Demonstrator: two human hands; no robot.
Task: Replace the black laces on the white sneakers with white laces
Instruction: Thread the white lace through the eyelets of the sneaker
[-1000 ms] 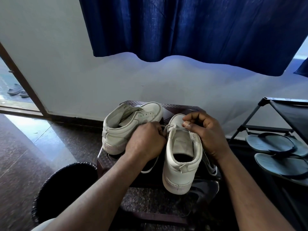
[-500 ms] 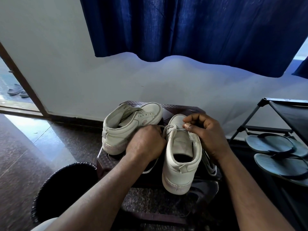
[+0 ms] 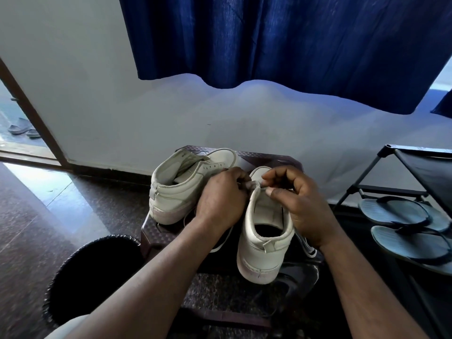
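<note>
head view: white sneakers on a dark stool (image 3: 269,159), both hands at one shoe.
near sneaker (image 3: 264,243) upright, heel toward camera, just right of far sneaker (image 3: 178,192); left hand (image 3: 220,199) and right hand (image 3: 299,201) close together above its tongue, curled fingers pinching the white lace (image 3: 255,185). black bin (image 3: 93,277) lower left; flip-flops (image 3: 401,214) on rack (image 3: 428,167), right.

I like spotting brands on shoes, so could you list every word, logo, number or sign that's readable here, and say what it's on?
No text can be read anywhere in this view.
Left sneaker, on the tongue: a small dark mark, too blurred to read.
Right sneaker, sandals, curtain: no lettering visible.
</note>
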